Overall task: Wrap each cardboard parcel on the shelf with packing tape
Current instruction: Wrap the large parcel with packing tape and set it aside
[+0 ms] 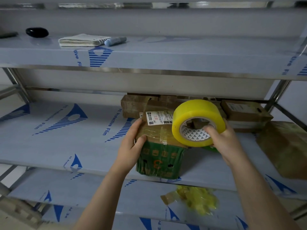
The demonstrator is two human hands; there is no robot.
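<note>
While your left hand (132, 143) is gripping the cardboard parcel (156, 133) at the front of the middle shelf (66, 138) and your right hand (229, 143) is holding the yellow tape roll (199, 112) through its core, you should be pinning the parcel firmly and pulling the tape taut. The shelf film is showing "PE Protective Film" and the parcel's green face an orange "3"; the white label (157, 117) seems too small to read.

**Taped parcel and yellow roll at the shelf front**

A brown cardboard parcel (157, 131) with a white shipping label, and glossy tape across it, lies on a green printed box (159, 161). The yellow packing tape roll (197, 113) is held on edge over its right end. More cardboard parcels (132, 103) are stacked behind.
</note>
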